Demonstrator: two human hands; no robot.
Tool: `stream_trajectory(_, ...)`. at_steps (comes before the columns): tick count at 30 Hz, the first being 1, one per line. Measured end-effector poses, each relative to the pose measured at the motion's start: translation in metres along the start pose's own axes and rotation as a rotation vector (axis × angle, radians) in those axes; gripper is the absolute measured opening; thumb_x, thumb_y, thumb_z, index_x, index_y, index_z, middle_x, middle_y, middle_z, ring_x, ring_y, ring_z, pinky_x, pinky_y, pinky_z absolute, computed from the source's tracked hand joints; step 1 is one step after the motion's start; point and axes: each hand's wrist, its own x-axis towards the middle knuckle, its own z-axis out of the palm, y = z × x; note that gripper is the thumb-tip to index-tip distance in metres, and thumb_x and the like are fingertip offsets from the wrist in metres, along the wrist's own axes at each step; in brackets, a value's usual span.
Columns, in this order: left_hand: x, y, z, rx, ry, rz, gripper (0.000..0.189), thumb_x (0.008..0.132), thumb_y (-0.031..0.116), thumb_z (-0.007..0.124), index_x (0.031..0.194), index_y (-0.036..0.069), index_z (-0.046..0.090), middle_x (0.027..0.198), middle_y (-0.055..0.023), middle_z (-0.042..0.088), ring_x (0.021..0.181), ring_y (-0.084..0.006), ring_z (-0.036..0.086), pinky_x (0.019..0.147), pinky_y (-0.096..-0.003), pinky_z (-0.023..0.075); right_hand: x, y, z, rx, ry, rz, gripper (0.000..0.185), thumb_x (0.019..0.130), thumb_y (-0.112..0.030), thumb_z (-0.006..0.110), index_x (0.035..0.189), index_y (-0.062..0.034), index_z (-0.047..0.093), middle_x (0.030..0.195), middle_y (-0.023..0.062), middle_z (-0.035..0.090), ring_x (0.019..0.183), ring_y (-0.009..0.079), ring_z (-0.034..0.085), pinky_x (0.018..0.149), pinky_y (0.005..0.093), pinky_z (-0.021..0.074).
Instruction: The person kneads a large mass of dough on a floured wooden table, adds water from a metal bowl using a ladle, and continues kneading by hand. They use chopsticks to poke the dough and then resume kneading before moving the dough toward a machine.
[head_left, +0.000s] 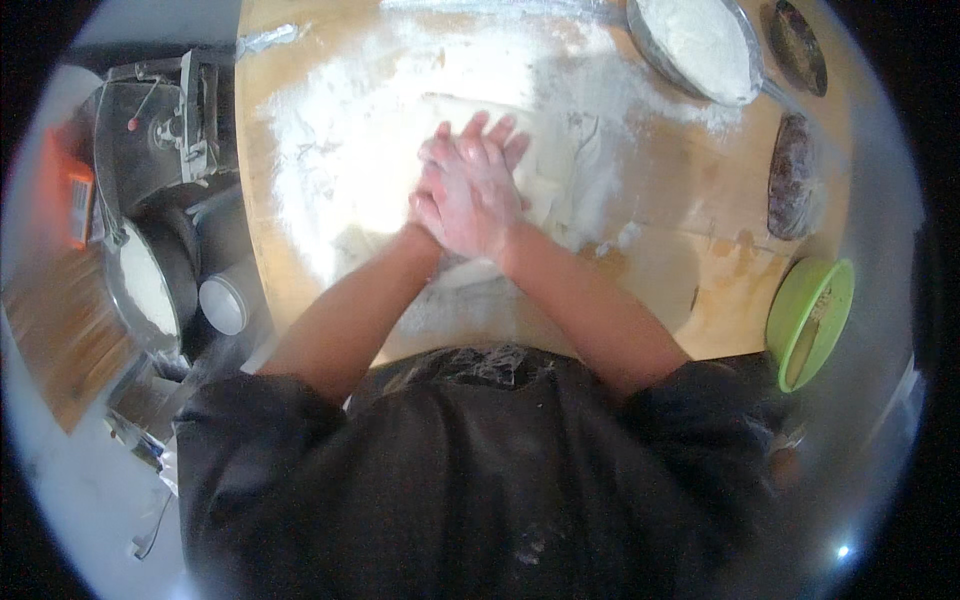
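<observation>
My right hand (480, 206) lies over my left hand (426, 212), both floury, near the middle of the view. Together they press down on a broad, flat piece of pale dough (559, 180). My right hand's fingers look spread and point away from me. Most of my left hand is covered by the right, so how its fingers lie is unclear. Loose white flour (322, 150) surrounds the dough on a wooden work surface (660, 262). Glare washes out the dough's left edge.
A metal pan of flour (701, 45) stands at the far right, near a dark oval dish (799, 49). Below them lies a dark, elongated object (793, 176). A green bowl (814, 326) sits at the right edge. Left of the table are machinery (150, 127) and a flour-filled pot (146, 289).
</observation>
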Motion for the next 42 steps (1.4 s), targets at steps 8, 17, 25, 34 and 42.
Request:
stream_trajectory(8,-0.040,0.042,-0.023,-0.010,0.028,-0.028,0.081,0.077,0.063,0.050,0.143,0.020,0.030,0.152,-0.0054,0.020,0.139,-0.0329,0.013,0.107,-0.0571,0.0128,-0.043,-0.018,-0.006,0.139,-0.047,0.012,0.045,0.079,-0.033,0.055,0.103,0.0040,0.061,0.114,0.0196,0.055,0.113,0.0375,0.044,0.102,0.0497,0.0291)
stream_trajectory(17,-0.037,0.034,-0.040,-0.092,-0.040,-0.013,0.081,0.078,0.058,0.050,0.145,0.020,0.026,0.152,-0.0052,0.019,0.139,-0.0351,0.014,0.108,-0.0566,0.0116,-0.038,-0.020,-0.009,0.171,-0.067,0.052,0.037,0.081,-0.030,0.057,0.107,-0.0026,0.060,0.118,0.0163,0.053,0.117,0.0391,0.042,0.103,0.0549,0.0263)
stream_trajectory(25,0.032,-0.045,-0.032,0.055,0.021,-0.039,0.077,0.082,0.053,0.047,0.146,0.017,0.023,0.153,-0.0039,0.017,0.139,-0.0318,0.015,0.111,-0.0526,0.0101,0.042,0.025,0.026,0.019,0.109,0.030,0.038,0.086,-0.032,0.051,0.109,-0.0031,0.059,0.122,0.0135,0.050,0.111,0.0332,0.043,0.099,0.0502,0.0312)
stream_trajectory(34,-0.007,-0.021,-0.051,0.070,-0.185,0.034,0.072,0.086,0.048,0.041,0.148,0.019,0.017,0.154,-0.0015,0.013,0.141,-0.0285,0.013,0.113,-0.0499,0.0072,0.012,0.004,0.007,0.020,0.148,0.041,0.034,0.086,-0.027,0.054,0.110,-0.0022,0.056,0.120,0.0145,0.050,0.109,0.0321,0.045,0.098,0.0480,0.0331)
stream_trajectory(42,-0.005,-0.031,-0.050,0.078,-0.048,0.047,0.064,0.088,0.047,0.044,0.144,0.021,0.029,0.152,-0.0030,0.022,0.139,-0.0258,0.022,0.111,-0.0555,0.0126,-0.018,0.019,0.017,0.315,0.201,-0.038,0.029,0.086,-0.023,0.054,0.103,0.0015,0.055,0.114,0.0180,0.052,0.106,0.0322,0.049,0.095,0.0479,0.0376)
